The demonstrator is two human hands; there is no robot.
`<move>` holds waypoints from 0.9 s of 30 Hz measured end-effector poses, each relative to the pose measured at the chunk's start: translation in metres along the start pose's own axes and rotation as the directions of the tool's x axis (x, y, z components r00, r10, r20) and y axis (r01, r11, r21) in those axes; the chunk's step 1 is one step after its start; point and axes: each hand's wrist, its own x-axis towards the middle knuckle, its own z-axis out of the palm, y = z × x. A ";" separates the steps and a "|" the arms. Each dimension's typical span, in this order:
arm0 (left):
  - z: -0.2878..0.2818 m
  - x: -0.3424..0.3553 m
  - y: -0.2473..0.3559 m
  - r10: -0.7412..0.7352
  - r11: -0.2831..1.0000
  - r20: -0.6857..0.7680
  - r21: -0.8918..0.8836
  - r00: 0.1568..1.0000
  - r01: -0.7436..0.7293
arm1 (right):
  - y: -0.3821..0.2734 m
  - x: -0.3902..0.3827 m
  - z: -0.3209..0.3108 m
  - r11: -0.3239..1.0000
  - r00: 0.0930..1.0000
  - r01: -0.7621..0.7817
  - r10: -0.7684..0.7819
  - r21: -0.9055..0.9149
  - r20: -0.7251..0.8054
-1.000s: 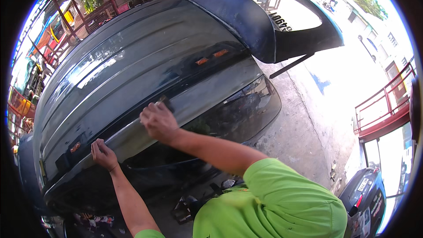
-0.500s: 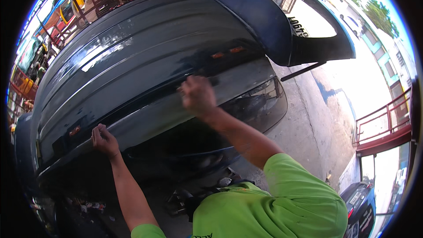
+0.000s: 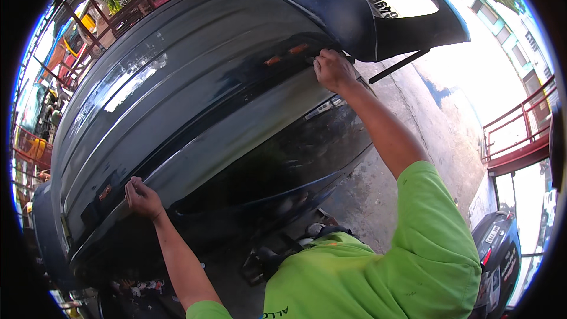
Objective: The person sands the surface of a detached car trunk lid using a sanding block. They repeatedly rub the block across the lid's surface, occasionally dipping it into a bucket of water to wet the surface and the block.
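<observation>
The right hand has slid along the dark car body panel to its far end, fingers curled on the edge, while the left hand stays pinching the near edge, so the 2 hands now span the piece.

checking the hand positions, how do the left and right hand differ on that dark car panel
The left hand sits low on the dark panel, near its lower edge, with the arm bent and close to the body. The right hand reaches far up toward the panel's upper end, beside the orange lamps, with the arm stretched out. The left hand's fingers curl over the edge; whether the right hand's grip is closed cannot be told. Both are bare and touch the same panel.
</observation>
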 end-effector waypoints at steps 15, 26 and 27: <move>-0.058 0.034 -0.054 0.009 0.990 0.287 -0.140 0.958 0.032 | -0.153 -0.019 0.012 0.928 0.960 0.269 -0.239 0.256 -0.144; -0.050 0.012 -0.096 -0.016 0.976 0.052 -0.218 0.999 0.027 | -0.339 -0.039 0.026 0.900 0.938 0.346 -0.323 0.265 -0.130; -0.052 0.012 -0.095 0.001 0.977 0.067 -0.214 0.998 0.014 | -0.398 -0.044 0.028 0.910 0.950 0.310 -0.308 0.274 -0.053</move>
